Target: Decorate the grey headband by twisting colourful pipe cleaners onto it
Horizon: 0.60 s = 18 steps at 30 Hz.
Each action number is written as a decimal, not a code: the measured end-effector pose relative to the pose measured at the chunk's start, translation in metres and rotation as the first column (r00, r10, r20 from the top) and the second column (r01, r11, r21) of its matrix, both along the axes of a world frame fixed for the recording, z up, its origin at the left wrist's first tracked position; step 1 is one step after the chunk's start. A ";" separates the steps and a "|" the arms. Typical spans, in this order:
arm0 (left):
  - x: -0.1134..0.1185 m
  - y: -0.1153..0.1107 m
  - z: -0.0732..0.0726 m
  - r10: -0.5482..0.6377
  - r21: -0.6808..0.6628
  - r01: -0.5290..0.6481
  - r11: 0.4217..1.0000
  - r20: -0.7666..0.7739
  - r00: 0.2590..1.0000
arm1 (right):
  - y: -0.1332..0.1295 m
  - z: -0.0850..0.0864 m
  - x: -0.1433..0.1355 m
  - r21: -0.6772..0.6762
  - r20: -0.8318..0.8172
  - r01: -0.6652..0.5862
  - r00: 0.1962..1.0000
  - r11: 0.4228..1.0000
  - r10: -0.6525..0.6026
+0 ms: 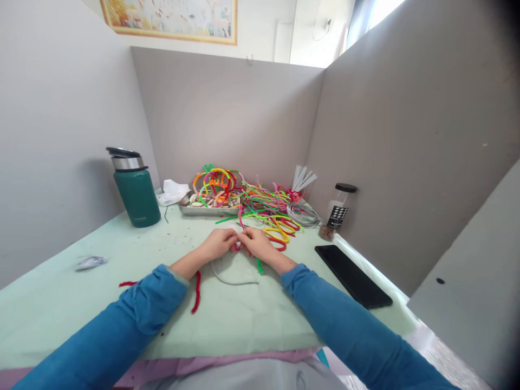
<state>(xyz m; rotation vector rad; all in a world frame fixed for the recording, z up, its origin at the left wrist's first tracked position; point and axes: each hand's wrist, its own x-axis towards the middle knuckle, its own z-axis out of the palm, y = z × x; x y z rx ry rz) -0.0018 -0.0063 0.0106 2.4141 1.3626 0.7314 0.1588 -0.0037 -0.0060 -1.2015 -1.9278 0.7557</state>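
At the middle of the pale green table [235, 322], as the head view has it, the left hand [220, 242] and the right hand [259, 243] meet fingertip to fingertip, both pinched closed on a fuzzy pink stem [241, 217]. One end of it rises beyond the fingers toward the metal tray [209, 212], and a small bent part shows just below them; the fingers hide how the two join. By the look of it, this piece is part-way: some bending seems done, while the free end stands loose and unshaped. Just in front of the hands a curved grey wire [239, 284] lies on the cloth, and whether it is fastened to the pink stem cannot be told. A short green piece [259, 266] lies near the right wrist and a red piece [197, 295] beside the left forearm, both apparently unused offcuts. Further back, several colourful rings [219, 170] rest over the tray and look largely finished. Beside the tray, a tangled heap of fuzzy stems [264, 200] and a coil of grey wire [304, 215] suggest plenty of material not yet worked. Looped yellow strands [280, 238], just beyond the right hand, appear already shaped, though whether they are complete is unclear.
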 end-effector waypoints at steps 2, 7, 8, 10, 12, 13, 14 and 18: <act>0.000 -0.001 0.000 -0.011 -0.018 0.012 1.000 0.009 1.000 | 0.000 0.001 0.000 -0.008 -0.007 -0.001 1.000 1.000 0.001; 0.001 -0.001 0.002 -0.023 -0.049 0.024 0.999 0.028 0.999 | -0.002 0.004 0.000 -0.046 -0.021 -0.001 1.000 0.999 0.000; 0.001 -0.001 0.002 -0.022 -0.050 0.024 0.998 0.031 0.999 | -0.003 0.004 0.000 -0.049 -0.021 0.001 1.000 0.999 -0.002; 0.001 -0.002 0.003 -0.023 -0.054 0.024 0.998 0.032 0.999 | -0.003 0.005 -0.001 -0.051 -0.020 0.003 1.000 0.999 -0.004; 0.001 -0.002 0.003 -0.021 -0.059 0.023 0.998 0.030 0.999 | -0.003 0.005 0.000 -0.055 -0.019 0.004 1.000 0.998 -0.005; 0.001 -0.002 0.003 -0.018 -0.060 0.020 0.998 0.030 0.999 | -0.003 0.004 0.000 -0.056 -0.019 0.004 1.000 0.998 -0.005; 0.001 -0.002 0.003 -0.015 -0.060 0.017 0.998 0.032 0.999 | -0.003 0.004 0.000 -0.058 -0.019 0.004 1.000 0.998 -0.005; 0.001 -0.001 0.001 -0.011 -0.059 0.014 0.998 0.046 0.999 | -0.003 0.004 0.000 -0.058 -0.023 0.002 1.000 0.998 -0.003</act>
